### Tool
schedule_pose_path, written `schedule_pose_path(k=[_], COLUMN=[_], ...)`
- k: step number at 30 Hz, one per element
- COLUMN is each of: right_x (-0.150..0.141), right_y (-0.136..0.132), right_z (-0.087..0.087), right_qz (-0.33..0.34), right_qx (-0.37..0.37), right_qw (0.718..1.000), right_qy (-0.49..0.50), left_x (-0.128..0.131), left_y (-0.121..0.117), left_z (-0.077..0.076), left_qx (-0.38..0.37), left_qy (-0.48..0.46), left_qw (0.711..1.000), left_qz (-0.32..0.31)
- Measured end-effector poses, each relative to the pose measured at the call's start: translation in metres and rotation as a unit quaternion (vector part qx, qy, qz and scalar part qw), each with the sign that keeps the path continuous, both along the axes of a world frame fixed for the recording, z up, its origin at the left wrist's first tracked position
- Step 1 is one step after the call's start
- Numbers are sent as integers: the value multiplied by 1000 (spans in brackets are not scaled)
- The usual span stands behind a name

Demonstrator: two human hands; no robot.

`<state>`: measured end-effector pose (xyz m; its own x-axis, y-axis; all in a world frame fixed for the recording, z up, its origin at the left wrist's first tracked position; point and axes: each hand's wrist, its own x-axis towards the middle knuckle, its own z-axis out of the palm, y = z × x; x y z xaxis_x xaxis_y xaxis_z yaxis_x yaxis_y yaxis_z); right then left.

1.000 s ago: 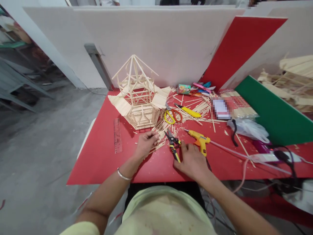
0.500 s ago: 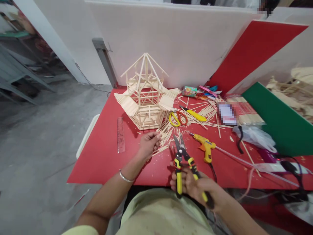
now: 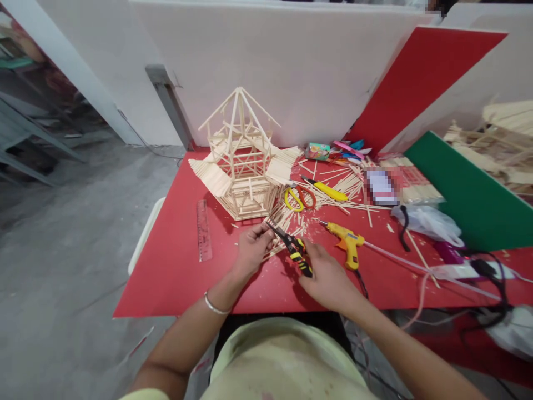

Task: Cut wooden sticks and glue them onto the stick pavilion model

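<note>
My right hand (image 3: 323,273) grips a pair of black-and-yellow shears (image 3: 298,256), their blades pointing up and left toward my left hand. My left hand (image 3: 252,247) is closed in a pinch beside the blade tips; what it holds, if anything, is too small to make out. Just beyond it stands a pagoda-like frame of thin wooden sticks (image 3: 250,161) with slatted lower roof panels and a bare pointed top. Loose wooden sticks (image 3: 287,222) lie scattered to the right of the frame and under the shears.
A clear ruler (image 3: 204,230) lies left on the red table (image 3: 166,289). Scissors (image 3: 295,199), a yellow cutter knife (image 3: 328,190) and a yellow glue gun (image 3: 346,241) with its cord lie right. Farther right are a plastic bag (image 3: 433,222) and a green board (image 3: 470,194).
My right hand has turned the shears and brought them up and left, so the blades now meet my left hand's fingertips. The handles have come closer together. My left hand has barely moved.
</note>
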<state>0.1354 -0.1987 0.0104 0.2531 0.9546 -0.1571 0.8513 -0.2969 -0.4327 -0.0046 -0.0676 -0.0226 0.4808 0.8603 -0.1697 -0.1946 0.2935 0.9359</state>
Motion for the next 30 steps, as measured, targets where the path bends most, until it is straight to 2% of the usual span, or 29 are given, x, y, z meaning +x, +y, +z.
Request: schedule_pose_path(k=[6, 13, 17, 23, 25, 28, 30], right_x=[-3, -3, 1, 10, 14, 17, 18], right_y=[3, 4, 3, -1, -2, -4, -6], right_z=[-3, -7, -16, -27, -26, -24, -22], right_qz=[-1, 13, 3, -1, 12, 37, 42], right_qx=[4, 21, 48, 66, 71, 65, 54], right_qw=[1000, 999, 999, 998, 997, 997, 998], right_qy=[-29, -36, -10, -7, -2, 3, 6], left_x=[-1, -1, -1, -4, -5, -7, -7], left_y=[-1, -3, -5, -5, -3, -2, -2], left_z=[-5, 4, 7, 4, 2, -3, -7], left_qx=[88, 152, 217, 310, 284, 163, 85], left_qy=[45, 99, 124, 156, 150, 103, 59], left_qw=[995, 983, 968, 938, 947, 978, 988], left_qz=[6, 25, 36, 3, -16, -74, -111])
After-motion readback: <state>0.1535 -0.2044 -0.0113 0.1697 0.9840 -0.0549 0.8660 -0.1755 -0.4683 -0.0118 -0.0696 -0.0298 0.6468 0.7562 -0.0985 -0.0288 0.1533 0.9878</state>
